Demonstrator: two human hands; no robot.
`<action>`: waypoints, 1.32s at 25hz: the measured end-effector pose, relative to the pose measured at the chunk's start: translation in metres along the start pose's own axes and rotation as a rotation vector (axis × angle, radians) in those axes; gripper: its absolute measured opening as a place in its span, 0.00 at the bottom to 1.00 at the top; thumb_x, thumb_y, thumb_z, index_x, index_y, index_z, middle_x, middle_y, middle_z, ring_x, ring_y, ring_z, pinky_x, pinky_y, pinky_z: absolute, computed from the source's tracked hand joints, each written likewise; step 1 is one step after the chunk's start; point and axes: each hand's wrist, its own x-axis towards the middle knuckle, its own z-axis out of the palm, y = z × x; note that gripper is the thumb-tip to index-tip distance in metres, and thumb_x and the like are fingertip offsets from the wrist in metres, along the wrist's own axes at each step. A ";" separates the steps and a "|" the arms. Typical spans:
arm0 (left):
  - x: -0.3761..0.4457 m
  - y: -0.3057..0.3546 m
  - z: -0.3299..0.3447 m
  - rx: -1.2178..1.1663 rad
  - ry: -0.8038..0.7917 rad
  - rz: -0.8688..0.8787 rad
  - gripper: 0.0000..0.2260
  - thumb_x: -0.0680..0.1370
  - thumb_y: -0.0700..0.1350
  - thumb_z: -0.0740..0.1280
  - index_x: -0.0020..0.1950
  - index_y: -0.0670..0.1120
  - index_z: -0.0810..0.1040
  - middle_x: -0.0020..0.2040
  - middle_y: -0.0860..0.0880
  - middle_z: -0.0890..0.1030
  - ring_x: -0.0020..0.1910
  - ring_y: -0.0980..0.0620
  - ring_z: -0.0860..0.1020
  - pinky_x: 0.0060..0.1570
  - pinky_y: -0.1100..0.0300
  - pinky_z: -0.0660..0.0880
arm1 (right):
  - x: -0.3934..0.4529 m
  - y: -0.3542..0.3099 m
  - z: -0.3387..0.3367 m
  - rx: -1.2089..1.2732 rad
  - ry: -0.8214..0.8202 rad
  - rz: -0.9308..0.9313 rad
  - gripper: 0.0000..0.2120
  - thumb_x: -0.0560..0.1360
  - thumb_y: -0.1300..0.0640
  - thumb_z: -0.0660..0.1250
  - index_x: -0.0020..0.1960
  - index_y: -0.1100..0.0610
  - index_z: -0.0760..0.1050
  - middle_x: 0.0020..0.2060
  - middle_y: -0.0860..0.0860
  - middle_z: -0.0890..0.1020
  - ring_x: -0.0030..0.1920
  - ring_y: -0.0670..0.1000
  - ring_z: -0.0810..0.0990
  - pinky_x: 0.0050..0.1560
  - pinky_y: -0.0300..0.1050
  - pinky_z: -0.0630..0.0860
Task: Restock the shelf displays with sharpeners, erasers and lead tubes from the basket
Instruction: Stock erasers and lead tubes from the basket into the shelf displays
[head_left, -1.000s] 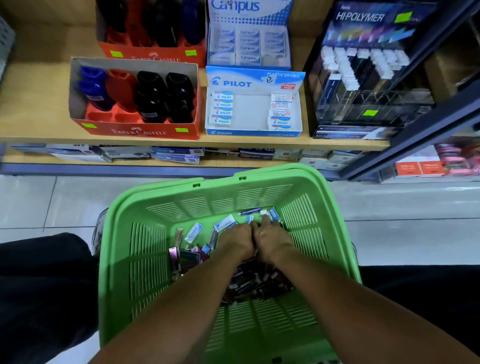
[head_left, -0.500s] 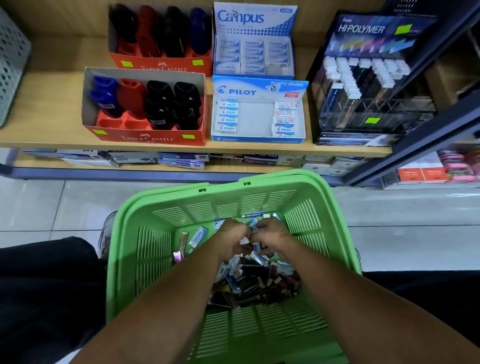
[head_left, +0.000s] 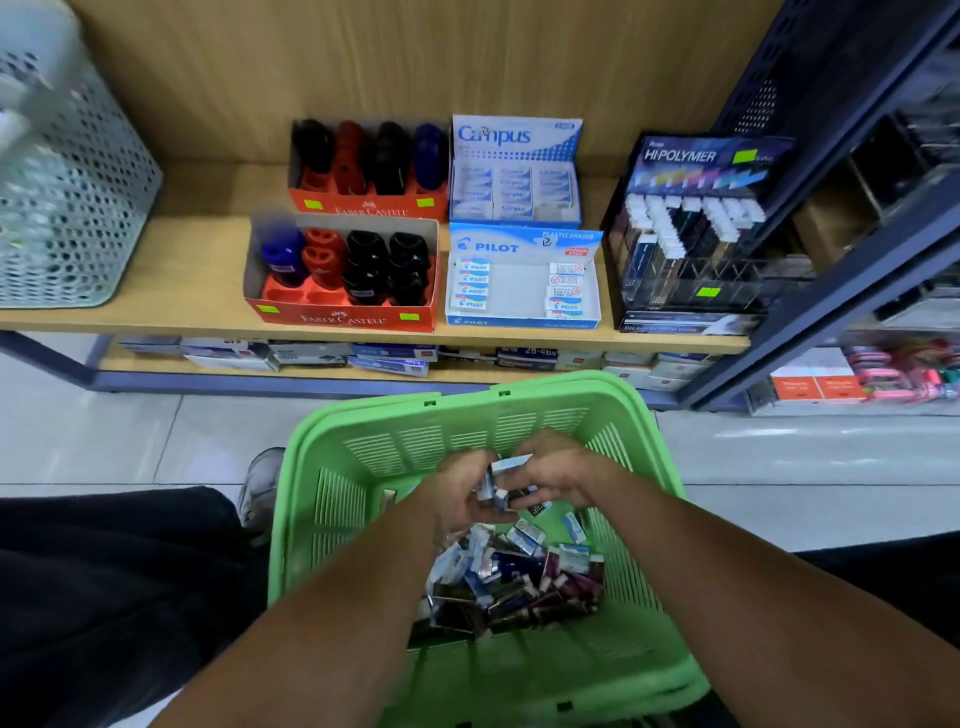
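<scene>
Left hand (head_left: 460, 493) curls around small erasers (head_left: 498, 486) above the green basket (head_left: 332, 499) — right hand (head_left: 558, 475) pinches the same bunch. Loose stock heaps on the basket floor; the Pilot eraser box (head_left: 522, 280) sits on the shelf beyond.

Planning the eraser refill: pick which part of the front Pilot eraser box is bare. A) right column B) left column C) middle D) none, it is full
C: the Pilot eraser box shows erasers stacked down its left and right sides, with bare white floor in the middle.
</scene>
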 end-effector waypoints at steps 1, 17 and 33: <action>-0.012 0.002 0.000 -0.004 -0.025 0.008 0.09 0.83 0.43 0.59 0.53 0.39 0.75 0.49 0.38 0.81 0.49 0.38 0.82 0.53 0.37 0.79 | -0.009 -0.004 0.000 -0.034 -0.024 -0.024 0.13 0.71 0.70 0.75 0.54 0.69 0.76 0.50 0.62 0.84 0.50 0.58 0.85 0.52 0.53 0.83; -0.099 0.011 0.002 0.176 0.010 0.219 0.10 0.81 0.49 0.62 0.55 0.45 0.78 0.44 0.44 0.82 0.39 0.48 0.81 0.38 0.55 0.80 | -0.105 -0.040 0.003 -0.457 -0.037 -0.239 0.17 0.68 0.66 0.79 0.54 0.64 0.78 0.43 0.58 0.84 0.35 0.50 0.82 0.36 0.41 0.80; -0.157 0.101 -0.005 0.055 -0.052 0.415 0.18 0.81 0.59 0.60 0.43 0.47 0.78 0.33 0.47 0.78 0.28 0.52 0.75 0.23 0.65 0.71 | -0.136 -0.105 0.001 0.159 -0.049 -0.584 0.06 0.82 0.55 0.64 0.57 0.54 0.70 0.38 0.59 0.82 0.34 0.53 0.79 0.31 0.42 0.71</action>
